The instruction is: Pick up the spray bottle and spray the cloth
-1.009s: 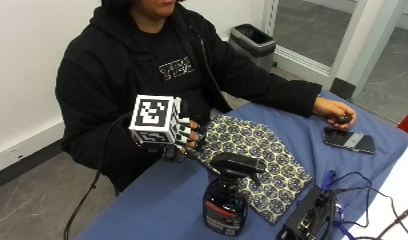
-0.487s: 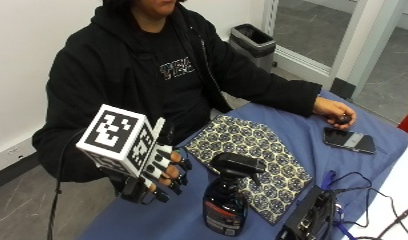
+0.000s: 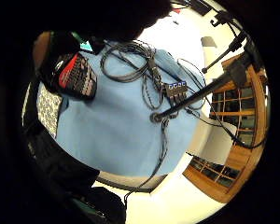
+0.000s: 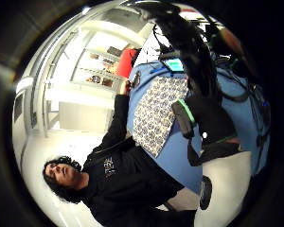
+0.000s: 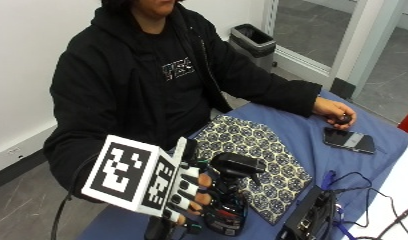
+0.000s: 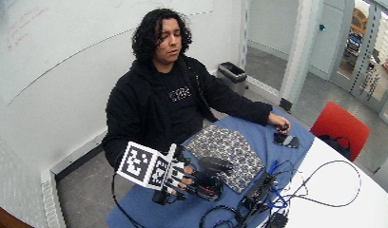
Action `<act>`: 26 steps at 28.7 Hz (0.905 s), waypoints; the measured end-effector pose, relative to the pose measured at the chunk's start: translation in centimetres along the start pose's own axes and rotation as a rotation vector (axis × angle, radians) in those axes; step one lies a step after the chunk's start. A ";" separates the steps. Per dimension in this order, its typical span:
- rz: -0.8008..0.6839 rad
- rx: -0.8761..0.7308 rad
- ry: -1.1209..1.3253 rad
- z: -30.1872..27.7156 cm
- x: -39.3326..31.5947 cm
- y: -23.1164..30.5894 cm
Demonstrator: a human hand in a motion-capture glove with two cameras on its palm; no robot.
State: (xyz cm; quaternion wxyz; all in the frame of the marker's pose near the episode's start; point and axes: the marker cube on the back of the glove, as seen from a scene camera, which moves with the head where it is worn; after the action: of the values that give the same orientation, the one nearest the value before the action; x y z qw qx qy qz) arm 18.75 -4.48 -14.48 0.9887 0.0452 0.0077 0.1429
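At the table's near edge, we are seeing the gloved right hand [image 5: 191, 192] curling its fingers around the spray bottle [image 5: 227, 200]. Beside it, the patterned cloth [image 5: 254, 160] is lying flat on the blue table [image 5: 290, 130].

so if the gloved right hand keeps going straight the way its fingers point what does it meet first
Most likely the spray bottle: the right hand is right beside its body, fingers reaching toward it. Whether they already touch is unclear.

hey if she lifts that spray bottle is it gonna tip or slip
The bottle stands upright, tall with a bulky trigger head, so it likely tips if nudged high. The right hand is at its side; the narrow neck should give purchase. Its dark body hides the fill, so weight is unclear.
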 end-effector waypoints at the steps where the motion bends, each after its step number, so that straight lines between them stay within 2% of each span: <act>1: -0.008 -0.008 -0.018 -0.3 0.3 -0.2; 6: -0.028 0.053 -0.165 0.3 -0.2 -3.7; 13: -0.073 0.025 -0.451 1.6 -0.6 -4.1; 22: -0.048 0.214 -0.925 5.5 -3.7 -6.9; 26: -0.019 0.254 -0.959 6.6 -4.0 -6.3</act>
State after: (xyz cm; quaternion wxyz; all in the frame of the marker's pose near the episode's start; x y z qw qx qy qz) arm 16.89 -12.16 -8.44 0.8690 0.2257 -0.4301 0.0947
